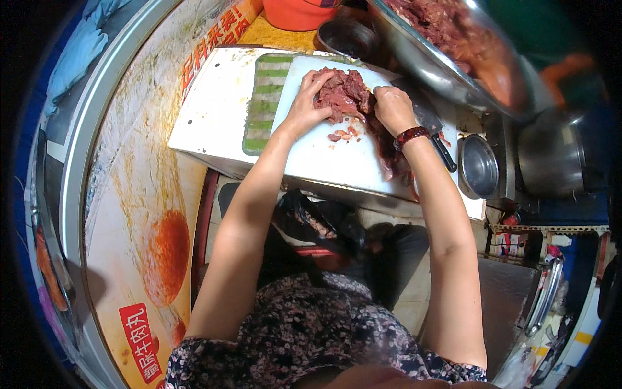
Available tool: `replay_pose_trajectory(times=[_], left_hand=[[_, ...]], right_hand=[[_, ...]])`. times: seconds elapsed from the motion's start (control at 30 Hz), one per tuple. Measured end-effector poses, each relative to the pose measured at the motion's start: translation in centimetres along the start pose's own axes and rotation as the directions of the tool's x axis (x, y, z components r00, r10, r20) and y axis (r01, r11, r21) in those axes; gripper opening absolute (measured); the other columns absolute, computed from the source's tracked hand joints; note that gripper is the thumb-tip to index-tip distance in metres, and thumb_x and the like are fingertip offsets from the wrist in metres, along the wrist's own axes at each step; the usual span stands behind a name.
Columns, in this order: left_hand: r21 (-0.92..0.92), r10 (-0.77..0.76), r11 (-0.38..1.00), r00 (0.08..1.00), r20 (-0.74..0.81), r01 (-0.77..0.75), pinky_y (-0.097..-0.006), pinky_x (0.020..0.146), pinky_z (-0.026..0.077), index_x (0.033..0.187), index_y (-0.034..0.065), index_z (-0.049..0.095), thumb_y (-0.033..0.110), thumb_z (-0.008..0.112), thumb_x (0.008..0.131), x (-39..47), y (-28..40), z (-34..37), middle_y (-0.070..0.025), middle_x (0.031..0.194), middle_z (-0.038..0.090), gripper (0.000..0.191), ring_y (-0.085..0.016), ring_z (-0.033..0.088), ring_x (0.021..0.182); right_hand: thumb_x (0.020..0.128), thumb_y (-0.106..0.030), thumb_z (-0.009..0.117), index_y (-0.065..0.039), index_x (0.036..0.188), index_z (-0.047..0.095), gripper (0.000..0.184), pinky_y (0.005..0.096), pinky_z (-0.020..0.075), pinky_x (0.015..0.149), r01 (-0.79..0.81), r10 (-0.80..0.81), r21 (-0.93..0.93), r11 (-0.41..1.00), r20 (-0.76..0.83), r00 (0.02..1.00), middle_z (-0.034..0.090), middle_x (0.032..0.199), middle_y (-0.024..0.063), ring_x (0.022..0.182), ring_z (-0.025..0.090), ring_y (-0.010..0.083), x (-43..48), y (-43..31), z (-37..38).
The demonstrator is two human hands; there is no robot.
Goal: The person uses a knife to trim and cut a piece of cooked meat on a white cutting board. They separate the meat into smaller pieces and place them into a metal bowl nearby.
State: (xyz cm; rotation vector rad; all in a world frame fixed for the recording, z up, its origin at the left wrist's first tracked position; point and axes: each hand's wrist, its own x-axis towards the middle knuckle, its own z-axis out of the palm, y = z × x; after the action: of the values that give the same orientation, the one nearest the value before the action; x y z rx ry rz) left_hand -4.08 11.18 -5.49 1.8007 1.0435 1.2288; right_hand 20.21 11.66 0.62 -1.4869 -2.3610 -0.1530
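A heap of raw red meat lies on a white cutting board. My left hand spreads its fingers around the heap's left side, thumb at the lower edge. At the heap's right side, my right hand is closed, fingers curled under; whether it grips meat or a tool is hidden. Darker meat trails down the board below my right hand. Small scraps lie under the heap. A black-handled knife rests right of my right wrist, its blade partly hidden.
A large steel basin of meat stands at the upper right. Beside the board's right edge is a small metal bowl. A dark bowl and a red bucket stand behind. A green-striped mat lies partly beneath the board.
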Motion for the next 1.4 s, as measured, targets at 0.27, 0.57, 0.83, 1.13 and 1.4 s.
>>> replay_pose_trajectory(times=[0.27, 0.57, 0.83, 1.13, 1.4], left_hand=[[-0.037, -0.005, 0.999, 1.000, -0.017, 0.004, -0.0415, 0.122, 0.032, 0.150, 0.0170, 0.049, 0.009, 0.077, 0.066, -0.1, 0.4, 0.2, -0.0215, 0.153, 0.036, 0.089, -0.040, 0.036, 0.145], [0.007, 0.026, 1.000, 1.000, -0.005, -0.026, -0.0386, 0.122, 0.033, 0.150, 0.0150, 0.050, 0.005, 0.077, 0.070, 0.0, 0.1, -0.1, -0.0176, 0.154, 0.036, 0.085, -0.035, 0.037, 0.146], [0.011, 0.017, 1.000, 1.000, -0.009, -0.017, -0.0400, 0.122, 0.033, 0.149, 0.0184, 0.051, 0.006, 0.075, 0.067, 0.0, 0.4, 0.0, -0.0204, 0.155, 0.035, 0.087, -0.039, 0.036, 0.147], [-0.021, -0.033, 0.999, 0.999, -0.005, 0.033, -0.0399, 0.122, 0.033, 0.149, 0.0192, 0.051, 0.006, 0.076, 0.067, -0.1, 0.6, 0.0, -0.0199, 0.156, 0.035, 0.087, -0.039, 0.035, 0.147], [0.053, -0.014, 0.998, 1.000, -0.004, 0.014, -0.0391, 0.124, 0.033, 0.151, 0.0135, 0.050, 0.003, 0.077, 0.068, -0.3, 0.7, -0.2, -0.0168, 0.158, 0.033, 0.088, -0.032, 0.035, 0.149]], right_hand=[[0.078, -0.002, 0.063, 0.002, 0.079, 0.070, 0.008, 0.0521, 0.0540, 0.080, -0.155, 0.163, 0.134, 0.979, -0.052, 0.985, 0.070, 0.086, 0.0256, 0.084, 0.068, 0.0461, 0.0, 1.0, -0.3], [0.076, -0.017, 0.076, 0.002, 0.090, 0.071, 0.023, 0.0508, 0.0530, 0.085, -0.200, 0.169, 0.109, 0.974, 0.244, 0.955, 0.070, 0.094, 0.0263, 0.096, 0.067, 0.0443, 0.9, -0.1, -1.8], [0.084, -0.006, 0.062, -0.001, 0.086, 0.075, 0.014, 0.0479, 0.0574, 0.078, 0.046, -0.034, -0.092, 0.995, 0.135, 0.990, 0.072, 0.090, 0.0243, 0.086, 0.071, 0.0405, 0.5, -0.5, -0.1], [0.083, -0.003, 0.061, -0.002, 0.083, 0.075, 0.014, 0.0441, 0.0593, 0.076, 0.110, -0.101, -0.174, 0.979, 0.063, 0.993, 0.072, 0.086, 0.0224, 0.083, 0.073, 0.0379, -0.1, -1.6, -0.7], [0.083, -0.007, 0.065, 0.000, 0.091, 0.074, 0.014, 0.0465, 0.0543, 0.078, -0.307, 0.310, 0.404, 0.862, 0.060, 0.949, 0.069, 0.091, 0.0273, 0.088, 0.070, 0.0427, -0.4, 4.0, -2.5]])
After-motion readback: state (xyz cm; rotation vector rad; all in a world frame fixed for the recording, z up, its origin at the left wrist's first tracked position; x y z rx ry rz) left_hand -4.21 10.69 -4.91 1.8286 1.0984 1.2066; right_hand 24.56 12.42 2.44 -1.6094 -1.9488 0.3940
